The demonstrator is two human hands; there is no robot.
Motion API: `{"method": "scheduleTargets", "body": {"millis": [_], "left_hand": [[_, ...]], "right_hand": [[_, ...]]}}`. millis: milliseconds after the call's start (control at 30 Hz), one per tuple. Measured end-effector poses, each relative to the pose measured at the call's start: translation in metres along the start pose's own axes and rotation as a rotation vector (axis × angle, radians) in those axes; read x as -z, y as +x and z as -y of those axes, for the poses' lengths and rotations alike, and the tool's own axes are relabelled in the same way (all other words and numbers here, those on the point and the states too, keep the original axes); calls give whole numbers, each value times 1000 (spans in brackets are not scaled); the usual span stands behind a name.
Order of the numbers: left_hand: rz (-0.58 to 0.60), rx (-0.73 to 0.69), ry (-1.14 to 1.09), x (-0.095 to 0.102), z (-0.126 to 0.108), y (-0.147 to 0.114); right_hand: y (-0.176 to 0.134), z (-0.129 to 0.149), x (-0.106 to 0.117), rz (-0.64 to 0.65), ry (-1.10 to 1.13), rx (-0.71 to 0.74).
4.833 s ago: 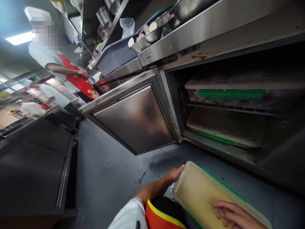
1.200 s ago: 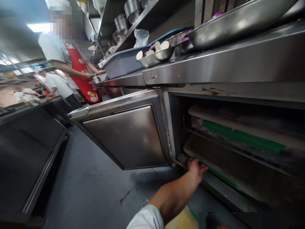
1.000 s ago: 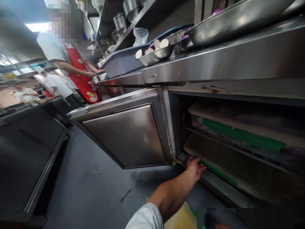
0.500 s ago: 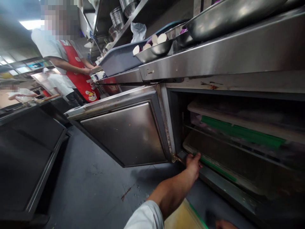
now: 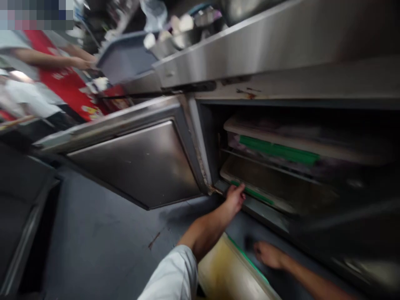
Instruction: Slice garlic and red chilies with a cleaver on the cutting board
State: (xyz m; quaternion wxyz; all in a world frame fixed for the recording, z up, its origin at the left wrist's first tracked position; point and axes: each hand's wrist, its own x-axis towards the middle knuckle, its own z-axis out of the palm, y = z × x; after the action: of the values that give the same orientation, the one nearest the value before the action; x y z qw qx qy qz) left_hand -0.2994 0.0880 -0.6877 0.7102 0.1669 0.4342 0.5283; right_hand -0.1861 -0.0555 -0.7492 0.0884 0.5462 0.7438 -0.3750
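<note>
Low inside the refrigerated cabinet, a lidded plastic storage box with a green latch strip lies close to the sill. My left hand is closed at its front left edge, thumb along the green strip. Below, my right hand hangs over the floor with its fingers curled; blur hides whether anything is in them. Just left of it, a second box, pale and yellowish with a green edge, rests on the floor, partly hidden by my left arm and sleeve.
The cabinet door is swung open to the left. On a wire shelf above sits another box with a green latch. The steel counter carries a grey tub and bowls. A co-worker in a red apron stands at the far left.
My view has swung right and down, so the cabinet sits further left and higher. My right hand has come further into view beside the floor box. My left hand stays at the lower box's edge.
</note>
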Motion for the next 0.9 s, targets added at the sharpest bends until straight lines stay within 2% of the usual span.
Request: {"method": "scheduleTargets", "body": {"millis": [67,167,367,500,567,633,700,800,833,867,900], "left_hand": [[-16,0,30,-4,-5,-5],[11,9,28,-11,-13,-5],[-38,30,6,-22,-15,-16],[-123,59,7,-27,-1,-46],[-150,107,34,-29,8,-68],[-122,179,84,-25,13,-92],[-27,279,190,-10,11,-112],[147,437,471,37,-10,-128],[159,443,567,56,-21,-127],[127,392,636,74,-32,-122],[48,295,677,89,-43,-115]], "right_hand": [[2,-1,6,73,58,-50],[7,-12,13,84,150,-95],[5,-13,43,-48,362,-67],[6,-9,57,-105,485,-73],[6,-9,57,-77,505,-71],[4,-9,54,-26,497,-68],[0,-10,50,26,474,-68],[-7,-14,47,70,425,-82],[-9,-16,46,73,407,-91],[-12,-18,47,72,388,-104],[-14,-21,47,70,371,-118]]}}
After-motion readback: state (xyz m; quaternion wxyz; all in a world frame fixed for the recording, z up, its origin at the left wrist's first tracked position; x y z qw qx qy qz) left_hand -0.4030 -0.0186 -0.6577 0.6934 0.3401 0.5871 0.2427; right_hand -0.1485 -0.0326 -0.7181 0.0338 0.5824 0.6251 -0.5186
